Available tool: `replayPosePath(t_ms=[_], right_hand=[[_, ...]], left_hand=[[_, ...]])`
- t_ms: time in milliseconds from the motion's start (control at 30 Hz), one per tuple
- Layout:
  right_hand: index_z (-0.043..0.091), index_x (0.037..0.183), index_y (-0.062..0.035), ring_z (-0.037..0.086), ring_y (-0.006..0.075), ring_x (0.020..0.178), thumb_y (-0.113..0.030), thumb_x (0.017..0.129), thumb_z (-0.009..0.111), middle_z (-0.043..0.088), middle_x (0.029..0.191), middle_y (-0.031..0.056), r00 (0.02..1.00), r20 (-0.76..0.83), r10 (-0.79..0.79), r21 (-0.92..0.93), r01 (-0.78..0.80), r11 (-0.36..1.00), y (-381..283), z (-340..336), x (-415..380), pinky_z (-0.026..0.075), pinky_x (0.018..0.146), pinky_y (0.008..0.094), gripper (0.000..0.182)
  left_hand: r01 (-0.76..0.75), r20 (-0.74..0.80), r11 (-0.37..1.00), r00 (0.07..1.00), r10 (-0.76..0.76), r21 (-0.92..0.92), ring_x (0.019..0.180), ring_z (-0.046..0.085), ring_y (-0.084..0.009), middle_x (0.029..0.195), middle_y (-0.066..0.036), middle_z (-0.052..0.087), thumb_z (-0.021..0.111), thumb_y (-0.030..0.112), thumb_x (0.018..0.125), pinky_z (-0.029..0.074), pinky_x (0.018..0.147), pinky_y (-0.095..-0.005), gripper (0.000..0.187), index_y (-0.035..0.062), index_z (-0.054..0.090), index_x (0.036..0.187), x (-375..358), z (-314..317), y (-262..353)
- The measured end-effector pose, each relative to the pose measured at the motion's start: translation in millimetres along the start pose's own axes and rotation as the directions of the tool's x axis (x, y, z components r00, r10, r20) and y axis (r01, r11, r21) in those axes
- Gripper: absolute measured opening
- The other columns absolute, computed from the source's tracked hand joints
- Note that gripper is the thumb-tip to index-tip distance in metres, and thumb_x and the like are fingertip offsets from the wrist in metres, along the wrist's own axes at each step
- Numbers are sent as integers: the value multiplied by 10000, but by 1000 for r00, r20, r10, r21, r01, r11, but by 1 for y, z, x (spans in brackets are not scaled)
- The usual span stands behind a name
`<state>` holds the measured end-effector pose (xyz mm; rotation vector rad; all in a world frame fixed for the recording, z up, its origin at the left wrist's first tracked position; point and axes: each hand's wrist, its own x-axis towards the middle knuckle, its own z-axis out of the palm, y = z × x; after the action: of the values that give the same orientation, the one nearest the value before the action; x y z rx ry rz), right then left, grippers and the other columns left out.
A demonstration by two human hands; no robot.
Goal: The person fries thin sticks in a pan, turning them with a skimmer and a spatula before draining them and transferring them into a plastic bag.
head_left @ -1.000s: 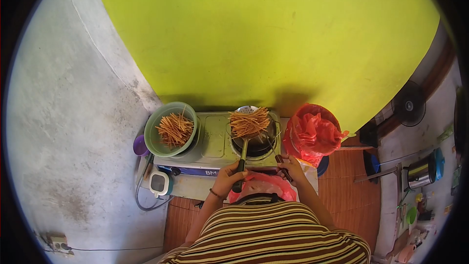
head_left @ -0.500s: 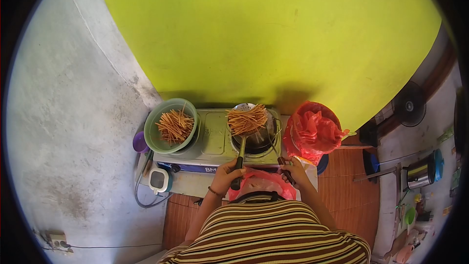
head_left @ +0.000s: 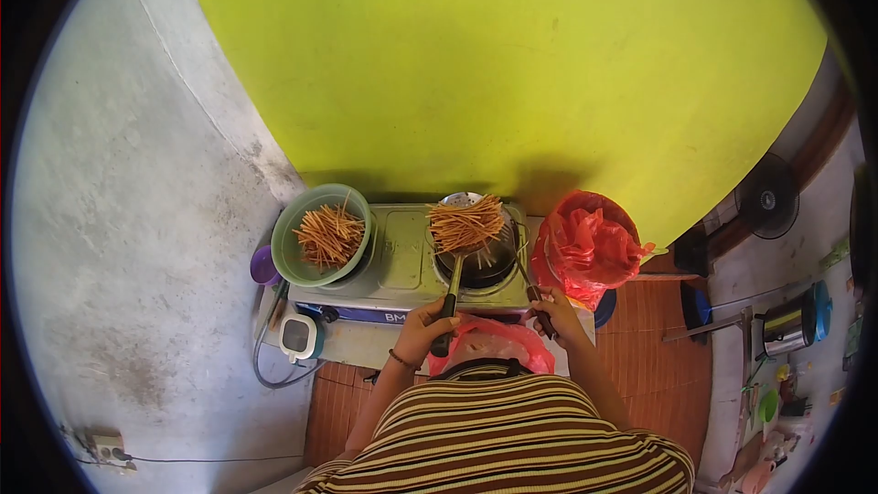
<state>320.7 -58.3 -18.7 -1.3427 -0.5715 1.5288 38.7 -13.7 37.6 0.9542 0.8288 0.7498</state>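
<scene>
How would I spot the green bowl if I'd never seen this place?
Find the bright yellow-green wall, then the stove in front of it. Over the stove's left side sits a wide, round, pale green bowl piled with thin brown sticks. The purple container at its left is far smaller, and the pan at the stove's right is dark.
</scene>
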Motion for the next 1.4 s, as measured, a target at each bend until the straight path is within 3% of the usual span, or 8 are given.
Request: replayPosePath(t_ms=[300, 400, 500, 700, 800, 900, 1300, 1400], right_hand=[[354, 1245, -36, 592, 179, 543, -110, 871, 461, 615, 761, 205, 988, 120, 94, -41, -90, 995, 0, -15, 10, 465, 434, 257, 396], [385, 1242, -32, 581, 175, 519, -114, 872, 450, 618, 765, 197, 989, 92, 116, -32, -113, 993, -4, -9, 7, 460, 421, 261, 385], [420, 1230, -27, 556, 159, 477, -116, 873, 450, 614, 738, 158, 989, 47, 137, -163, -128, 978, -7, -7, 8, 440, 402, 259, 369], [454, 1205, -19, 523, 131, 445, -103, 863, 477, 582, 676, 86, 999, -17, 48, -336, -51, 941, -5, -21, 20, 395, 377, 248, 353], [475, 1173, -16, 517, 127, 454, -107, 827, 516, 580, 675, 85, 997, -76, 23, -502, -58, 863, -18, -18, 20, 393, 387, 252, 359], [502, 1134, -18, 512, 125, 464, -114, 787, 539, 576, 664, 82, 997, -37, -67, -572, 34, 819, -15, -23, 28, 397, 404, 262, 362], [546, 1112, -32, 547, 144, 508, -124, 744, 566, 599, 668, 84, 994, -40, -102, -631, 54, 774, -18, -21, 31, 419, 465, 273, 380], [562, 1106, -36, 571, 154, 539, -126, 744, 574, 614, 680, 94, 981, -54, -186, -696, 96, 711, -20, -16, 25, 433, 487, 286, 373]], left_hand=[[-11, 27, 1000, 1000, 12, -17, 663, 561, -73, 779, -2, 599, 651, 118, 810, 443, 621, -207, 216, 4, 610, 988, 4, -3, -1], [-1, 21, 1000, 1000, 2, -6, 664, 561, -72, 783, -2, 601, 649, 118, 810, 443, 621, -207, 214, 6, 610, 989, 4, -2, -1], [-3, 29, 1000, 1000, 3, -14, 663, 559, -72, 786, -2, 601, 647, 116, 811, 442, 624, -207, 213, 4, 609, 988, 4, -2, 0], [-10, 24, 1000, 1000, 10, -17, 659, 555, -76, 781, -4, 598, 642, 110, 813, 438, 629, -207, 202, -2, 607, 977, 6, -4, -4], [-2, 16, 1000, 1000, 3, -29, 665, 559, -78, 785, -11, 602, 641, 106, 812, 442, 634, -207, 205, -8, 606, 979, 7, -4, -3], [4, 5, 999, 1000, -4, -34, 673, 562, -80, 791, -18, 608, 639, 102, 811, 447, 641, -208, 213, -13, 605, 988, 8, -7, -5], [4, 17, 999, 1000, -4, -34, 689, 551, -80, 779, -17, 599, 631, 86, 813, 439, 647, -209, 217, -19, 602, 1001, 8, -5, 3], [14, 24, 999, 1000, -12, -47, 683, 551, -79, 777, -18, 599, 633, 86, 812, 439, 639, -210, 224, -15, 604, 1009, 9, -6, 4]])
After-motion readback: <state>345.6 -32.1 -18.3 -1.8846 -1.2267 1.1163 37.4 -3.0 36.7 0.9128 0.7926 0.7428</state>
